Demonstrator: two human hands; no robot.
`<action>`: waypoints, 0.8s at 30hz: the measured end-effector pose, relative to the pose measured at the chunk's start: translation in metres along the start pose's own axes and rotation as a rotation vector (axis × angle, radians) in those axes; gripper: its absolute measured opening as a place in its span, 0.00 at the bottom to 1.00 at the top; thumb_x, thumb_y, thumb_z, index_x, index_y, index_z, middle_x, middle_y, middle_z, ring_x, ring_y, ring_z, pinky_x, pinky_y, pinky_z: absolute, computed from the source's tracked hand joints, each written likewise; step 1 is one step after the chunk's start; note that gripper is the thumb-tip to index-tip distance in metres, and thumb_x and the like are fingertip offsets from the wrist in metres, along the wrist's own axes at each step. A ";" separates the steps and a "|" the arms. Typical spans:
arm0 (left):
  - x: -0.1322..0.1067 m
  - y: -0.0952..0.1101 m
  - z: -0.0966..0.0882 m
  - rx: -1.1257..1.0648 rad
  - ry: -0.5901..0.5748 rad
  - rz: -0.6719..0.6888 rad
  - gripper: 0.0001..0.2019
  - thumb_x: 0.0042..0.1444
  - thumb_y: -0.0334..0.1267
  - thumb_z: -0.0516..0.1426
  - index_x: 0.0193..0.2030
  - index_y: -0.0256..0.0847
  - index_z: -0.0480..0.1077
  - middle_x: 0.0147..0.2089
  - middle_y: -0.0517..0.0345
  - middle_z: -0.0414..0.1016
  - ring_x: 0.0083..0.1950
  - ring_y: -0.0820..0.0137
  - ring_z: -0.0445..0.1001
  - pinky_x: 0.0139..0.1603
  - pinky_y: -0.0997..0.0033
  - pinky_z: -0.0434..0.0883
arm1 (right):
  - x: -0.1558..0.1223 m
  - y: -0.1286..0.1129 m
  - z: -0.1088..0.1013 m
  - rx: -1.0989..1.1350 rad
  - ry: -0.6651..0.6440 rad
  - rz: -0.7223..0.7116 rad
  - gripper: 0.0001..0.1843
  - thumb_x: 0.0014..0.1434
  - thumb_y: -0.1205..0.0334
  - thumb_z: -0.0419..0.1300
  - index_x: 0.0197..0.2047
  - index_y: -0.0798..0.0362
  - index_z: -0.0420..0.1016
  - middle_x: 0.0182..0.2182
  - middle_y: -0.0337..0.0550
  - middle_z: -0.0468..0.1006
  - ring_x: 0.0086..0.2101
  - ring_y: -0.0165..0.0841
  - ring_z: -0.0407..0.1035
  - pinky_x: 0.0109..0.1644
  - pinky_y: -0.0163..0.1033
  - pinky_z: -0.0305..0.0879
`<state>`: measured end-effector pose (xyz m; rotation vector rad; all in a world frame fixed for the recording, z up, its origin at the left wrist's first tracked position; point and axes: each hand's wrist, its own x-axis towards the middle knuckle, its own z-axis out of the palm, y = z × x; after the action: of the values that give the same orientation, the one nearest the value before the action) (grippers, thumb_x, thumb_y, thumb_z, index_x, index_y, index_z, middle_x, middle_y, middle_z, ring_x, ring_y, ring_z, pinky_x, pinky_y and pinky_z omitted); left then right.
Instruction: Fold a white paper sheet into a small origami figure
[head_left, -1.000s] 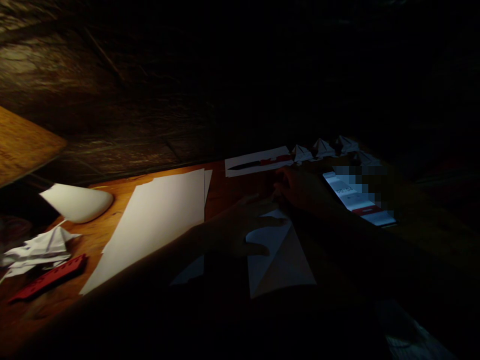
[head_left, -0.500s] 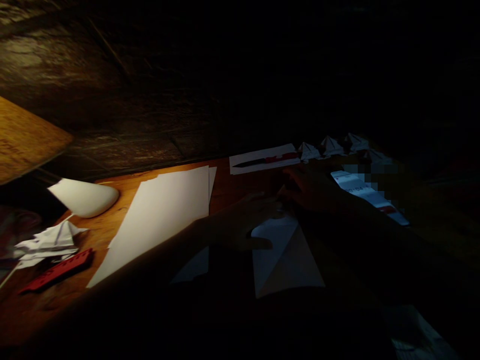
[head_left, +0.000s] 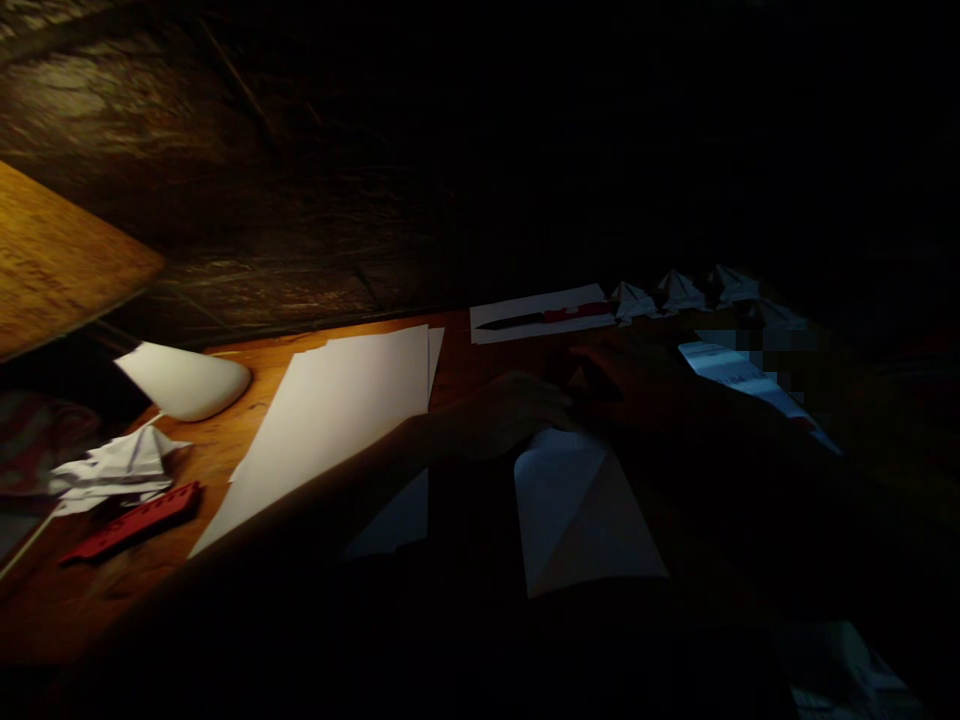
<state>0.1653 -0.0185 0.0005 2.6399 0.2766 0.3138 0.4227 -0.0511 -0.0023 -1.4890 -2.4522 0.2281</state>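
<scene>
Below a red-handled knife and just right of the frame's centre, a creased sheet lies on the desk with the left hand and right hand at its upper end, both too shadowed to tell whether they pinch it.

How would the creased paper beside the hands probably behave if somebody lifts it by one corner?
The creased paper looks like a thin sheet, so it is probably light and rather floppy. It would likely bend first along the diagonal crease. Its near edge looks curved, so it may not stay flat.
</scene>
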 end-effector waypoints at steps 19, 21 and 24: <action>-0.003 0.003 -0.006 0.056 -0.102 -0.031 0.14 0.70 0.36 0.59 0.60 0.49 0.74 0.70 0.53 0.71 0.72 0.61 0.67 0.74 0.51 0.57 | 0.002 0.006 0.000 0.014 -0.003 -0.027 0.40 0.57 0.46 0.68 0.67 0.57 0.68 0.57 0.60 0.72 0.55 0.55 0.69 0.58 0.58 0.67; -0.002 0.002 -0.009 0.051 -0.126 -0.042 0.16 0.67 0.38 0.62 0.60 0.50 0.74 0.70 0.53 0.70 0.73 0.59 0.66 0.74 0.51 0.56 | 0.002 0.007 0.001 0.018 0.000 -0.037 0.40 0.57 0.45 0.68 0.67 0.56 0.68 0.56 0.60 0.72 0.55 0.55 0.69 0.57 0.58 0.67; -0.001 0.001 -0.012 0.026 -0.134 -0.029 0.17 0.65 0.40 0.64 0.60 0.49 0.75 0.70 0.51 0.70 0.72 0.58 0.67 0.74 0.52 0.57 | 0.002 0.007 0.001 0.020 0.000 -0.040 0.40 0.56 0.45 0.68 0.66 0.57 0.69 0.57 0.61 0.72 0.55 0.55 0.69 0.57 0.58 0.68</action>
<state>0.1613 -0.0146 0.0111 2.6648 0.2757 0.1239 0.4272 -0.0459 -0.0043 -1.4304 -2.4701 0.2434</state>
